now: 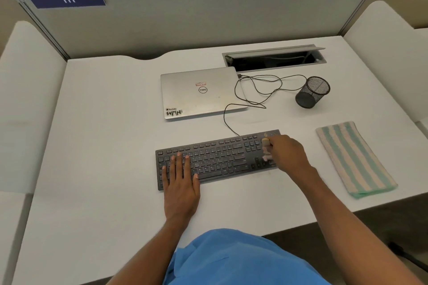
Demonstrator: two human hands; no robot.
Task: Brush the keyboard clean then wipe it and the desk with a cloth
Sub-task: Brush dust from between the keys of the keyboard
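Note:
A black keyboard (215, 157) lies on the white desk (111, 134) in front of me. My left hand (181, 180) rests flat on its left half, fingers straight. My right hand (287, 154) grips a small wooden-handled brush (266, 146) over the number pad at the keyboard's right end; the brush is blurred and its bristles touch the keys. A folded cloth (354, 159) with green and cream stripes lies on the desk to the right of the keyboard, apart from both hands.
A closed silver laptop (201, 93) sits behind the keyboard, with a loose black cable (257, 92) running to it. A black mesh pen cup (312, 91) stands at the back right. An open cable hatch (274, 59) lies near the grey partition.

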